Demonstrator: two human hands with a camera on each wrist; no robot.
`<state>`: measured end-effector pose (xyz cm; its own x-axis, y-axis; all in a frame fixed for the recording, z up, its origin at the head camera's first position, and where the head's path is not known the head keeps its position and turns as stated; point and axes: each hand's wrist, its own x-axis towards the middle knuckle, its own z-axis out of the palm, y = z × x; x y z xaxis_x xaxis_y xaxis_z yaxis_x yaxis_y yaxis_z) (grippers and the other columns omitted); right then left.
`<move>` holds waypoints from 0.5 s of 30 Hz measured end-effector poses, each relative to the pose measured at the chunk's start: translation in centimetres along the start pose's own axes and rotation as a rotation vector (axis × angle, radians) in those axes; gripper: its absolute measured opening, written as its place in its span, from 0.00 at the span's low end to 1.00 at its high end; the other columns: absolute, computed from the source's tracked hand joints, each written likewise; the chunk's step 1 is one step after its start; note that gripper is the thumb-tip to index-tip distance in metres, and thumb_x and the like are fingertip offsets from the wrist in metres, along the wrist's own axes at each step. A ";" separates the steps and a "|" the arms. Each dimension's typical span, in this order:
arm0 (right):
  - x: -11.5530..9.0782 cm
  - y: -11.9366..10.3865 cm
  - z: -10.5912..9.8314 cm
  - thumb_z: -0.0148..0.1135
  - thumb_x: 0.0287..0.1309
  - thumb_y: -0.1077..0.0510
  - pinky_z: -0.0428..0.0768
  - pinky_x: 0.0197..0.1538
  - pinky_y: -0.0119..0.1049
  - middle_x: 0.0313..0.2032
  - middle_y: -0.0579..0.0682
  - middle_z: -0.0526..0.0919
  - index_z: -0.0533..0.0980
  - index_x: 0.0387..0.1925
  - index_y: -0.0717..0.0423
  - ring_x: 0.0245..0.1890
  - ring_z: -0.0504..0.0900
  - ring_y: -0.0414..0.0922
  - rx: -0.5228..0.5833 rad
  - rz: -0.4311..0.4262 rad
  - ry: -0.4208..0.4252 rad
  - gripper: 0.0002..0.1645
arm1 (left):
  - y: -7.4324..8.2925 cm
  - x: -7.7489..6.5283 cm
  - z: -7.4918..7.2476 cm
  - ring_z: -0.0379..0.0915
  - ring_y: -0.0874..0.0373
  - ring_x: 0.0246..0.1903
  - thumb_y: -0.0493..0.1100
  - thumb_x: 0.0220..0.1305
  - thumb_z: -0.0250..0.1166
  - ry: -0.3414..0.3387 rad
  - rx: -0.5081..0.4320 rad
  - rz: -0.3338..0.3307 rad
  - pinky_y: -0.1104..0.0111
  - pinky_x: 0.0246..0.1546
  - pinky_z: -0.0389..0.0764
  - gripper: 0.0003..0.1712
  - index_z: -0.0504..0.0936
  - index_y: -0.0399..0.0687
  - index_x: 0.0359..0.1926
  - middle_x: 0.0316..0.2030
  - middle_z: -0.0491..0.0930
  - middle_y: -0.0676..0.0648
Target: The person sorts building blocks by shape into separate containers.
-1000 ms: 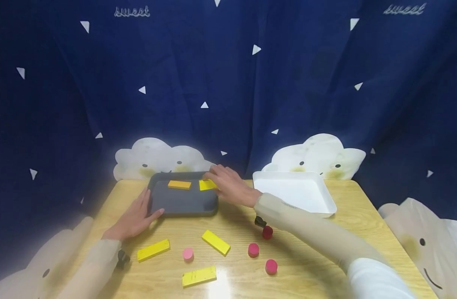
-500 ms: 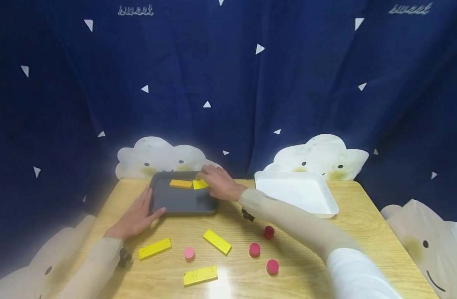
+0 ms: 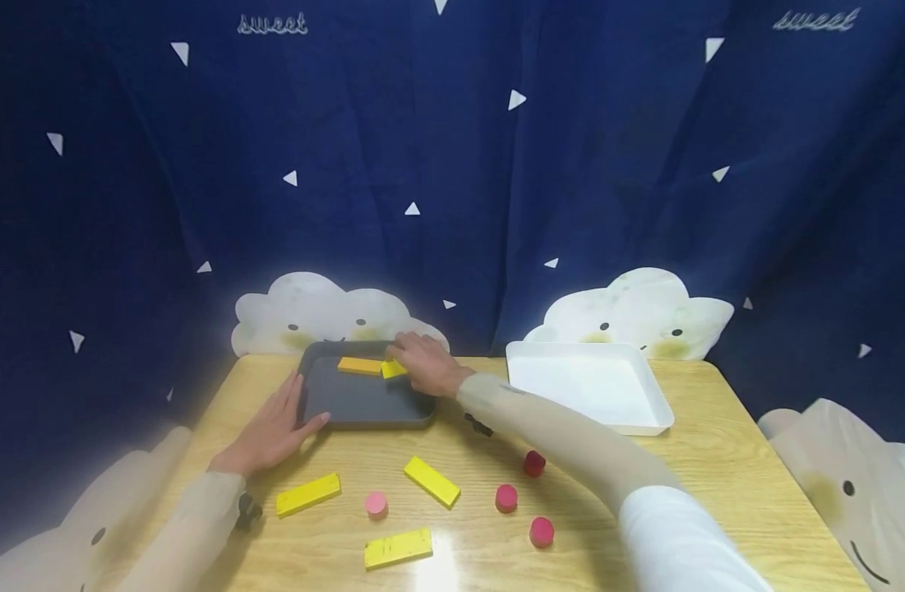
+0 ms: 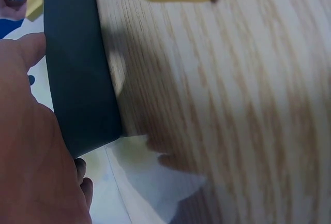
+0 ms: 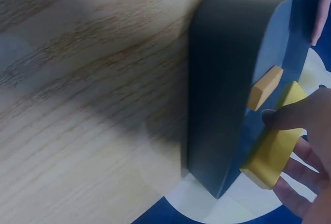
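My right hand (image 3: 427, 363) holds a yellow rectangular block (image 5: 275, 144) between thumb and fingers, over the far right part of a dark grey tray (image 3: 363, 411). Just left of that block, inside the tray, lies an orange block (image 3: 359, 366). In the right wrist view the yellow block is tilted, and its lower end stands out past the tray's rim. My left hand (image 3: 270, 429) rests against the tray's near left corner, its fingers straight along the left side and the thumb stretched toward the front wall.
A white tray (image 3: 581, 386) stands at the back right. On the near table lie yellow blocks (image 3: 308, 495) (image 3: 432, 482) (image 3: 398, 548), a pink cylinder (image 3: 376, 506) and red cylinders (image 3: 506, 498) (image 3: 542, 532) (image 3: 535, 463). A dark blue curtain (image 3: 452, 164) hangs behind the table.
My right hand has moved left with the yellow block, bringing it close to the orange block's right end. The left hand has stayed at the tray's corner.
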<state>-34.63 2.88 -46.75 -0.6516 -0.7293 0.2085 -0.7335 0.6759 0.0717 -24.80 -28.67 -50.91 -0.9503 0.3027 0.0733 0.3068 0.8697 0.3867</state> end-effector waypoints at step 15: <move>1.2 0.7 2.3 0.70 0.60 0.71 0.84 0.55 0.41 0.55 0.49 0.80 0.82 0.61 0.46 0.57 0.79 0.48 0.030 0.024 -0.058 0.29 | 0.1 0.1 0.1 0.40 0.26 0.81 0.67 0.80 0.55 0.005 -0.002 -0.003 0.35 0.80 0.48 0.59 0.42 0.24 0.83 0.83 0.37 0.26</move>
<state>-36.40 2.22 -48.65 -0.6789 -0.7182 0.1526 -0.7223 0.6906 0.0374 -24.84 -28.53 -50.95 -0.9516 0.2976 0.0769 0.3035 0.8701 0.3885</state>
